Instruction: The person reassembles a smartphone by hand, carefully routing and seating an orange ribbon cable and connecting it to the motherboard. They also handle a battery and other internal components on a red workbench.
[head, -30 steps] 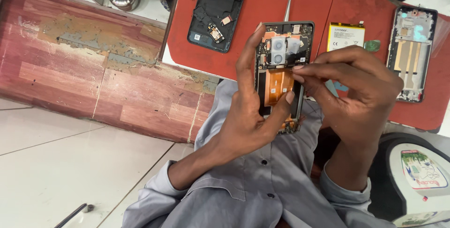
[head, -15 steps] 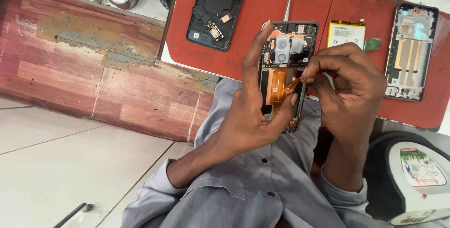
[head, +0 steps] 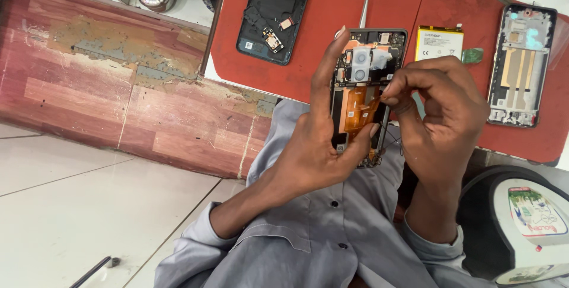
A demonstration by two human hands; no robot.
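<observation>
My left hand [head: 317, 146] grips an opened phone [head: 363, 69] upright over my lap, its back cover off so the orange flex cable, camera module and circuit board show. My thumb presses on the orange cable and my fingers run up the phone's left edge. My right hand [head: 441, 116] pinches its fingertips together at the phone's right edge, near the middle of the board. Whether a small part sits between those fingertips is too small to tell.
A red mat [head: 332, 33] on the bench carries a dark phone back housing [head: 274, 12], metal tweezers [head: 364, 8], a white battery [head: 439, 43] and a second phone frame [head: 521, 66]. A black and white round device [head: 521, 229] sits at lower right. A worn red bench front [head: 112, 86] lies to the left.
My right hand has shifted slightly right and up along the phone's edge, fingertips still pinched. The left hand and phone stay almost in the same place.
</observation>
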